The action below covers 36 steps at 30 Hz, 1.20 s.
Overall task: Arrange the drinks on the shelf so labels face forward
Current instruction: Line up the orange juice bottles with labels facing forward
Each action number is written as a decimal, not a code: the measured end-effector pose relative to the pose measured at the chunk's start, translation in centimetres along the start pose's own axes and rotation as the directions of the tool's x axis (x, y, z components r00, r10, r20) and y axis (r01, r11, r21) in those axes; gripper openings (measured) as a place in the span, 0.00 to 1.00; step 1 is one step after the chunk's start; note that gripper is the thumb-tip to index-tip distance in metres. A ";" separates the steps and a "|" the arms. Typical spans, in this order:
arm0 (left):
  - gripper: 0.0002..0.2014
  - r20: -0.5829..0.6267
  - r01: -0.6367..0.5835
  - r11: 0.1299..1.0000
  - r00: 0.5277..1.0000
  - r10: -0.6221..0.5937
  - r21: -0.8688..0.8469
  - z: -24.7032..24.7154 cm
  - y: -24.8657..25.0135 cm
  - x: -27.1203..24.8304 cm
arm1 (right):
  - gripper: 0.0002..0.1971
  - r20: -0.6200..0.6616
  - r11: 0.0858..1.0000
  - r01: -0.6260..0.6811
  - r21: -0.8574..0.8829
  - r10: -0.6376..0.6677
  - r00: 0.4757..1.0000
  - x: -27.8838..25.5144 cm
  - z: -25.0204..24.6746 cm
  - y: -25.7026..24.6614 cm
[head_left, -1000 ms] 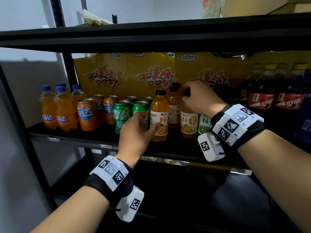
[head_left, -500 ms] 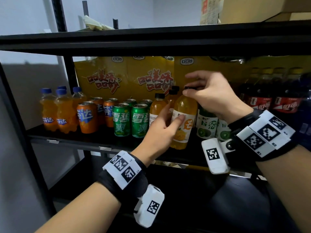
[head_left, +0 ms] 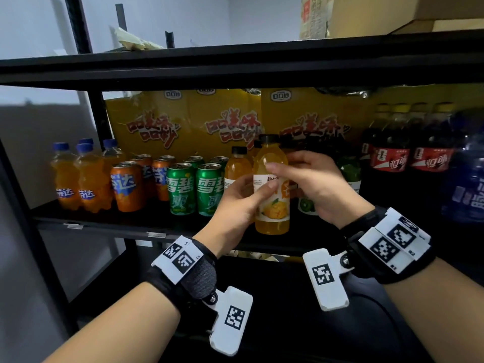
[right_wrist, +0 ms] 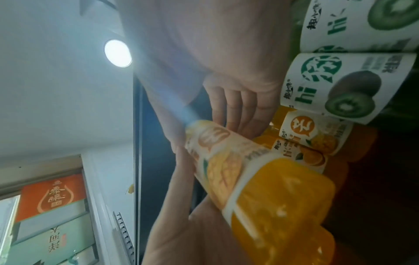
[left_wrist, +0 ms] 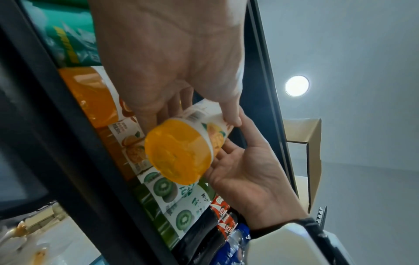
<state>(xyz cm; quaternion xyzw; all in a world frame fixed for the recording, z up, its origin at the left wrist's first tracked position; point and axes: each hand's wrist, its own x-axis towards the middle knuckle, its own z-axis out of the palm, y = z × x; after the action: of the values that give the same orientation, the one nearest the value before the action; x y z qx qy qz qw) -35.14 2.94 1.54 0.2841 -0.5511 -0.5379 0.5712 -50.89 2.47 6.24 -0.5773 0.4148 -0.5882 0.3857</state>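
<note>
While left hand [head_left: 237,205] gripped label band and right hand [head_left: 315,184] pinched upper body, fingers [head_left: 275,167] of both curled round mango juice bottle [head_left: 272,184], lifted clear just before shelf [head_left: 157,226] edge. Orange juice bottle [head_left: 237,166] stood behind left, kiwi bottles [head_left: 307,205] behind right, green cans [head_left: 182,189] beside. Bottle: orange liquid, black cap, white label turned partly sideways. Long axis upright, cap up.
</note>
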 end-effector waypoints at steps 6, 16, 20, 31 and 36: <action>0.16 0.110 0.143 0.987 0.985 -0.135 -0.069 -0.7 0.4 -0.2 | 0.20 -0.012 0.996 0.009 0.087 -0.008 1.000 0.0 0.2 1.2; 0.26 0.046 0.051 0.993 0.997 -0.056 0.103 -1.2 -0.2 -0.2 | 0.20 0.006 0.991 0.063 0.119 -0.064 0.998 0.1 0.3 2.3; 0.25 0.119 0.205 0.979 0.972 -0.204 0.007 -1.4 -0.1 -0.4 | 0.25 0.002 0.984 0.051 0.172 -0.052 0.999 0.2 0.3 2.1; 0.28 0.048 0.127 0.992 0.991 -0.128 0.004 -1.4 0.0 -0.4 | 0.18 0.026 0.990 0.094 0.108 -0.097 0.995 0.6 0.9 2.7; 0.18 0.090 0.167 0.985 0.982 -0.164 -0.033 -1.8 -0.1 -0.1 | 0.20 0.004 0.986 0.102 0.130 -0.103 0.995 0.5 0.6 3.2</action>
<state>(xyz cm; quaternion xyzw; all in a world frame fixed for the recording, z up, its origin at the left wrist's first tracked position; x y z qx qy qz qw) -33.45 2.51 0.99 0.2938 -0.5389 -0.6065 0.5054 -50.40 0.83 3.48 -0.5745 0.3434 -0.6299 0.3939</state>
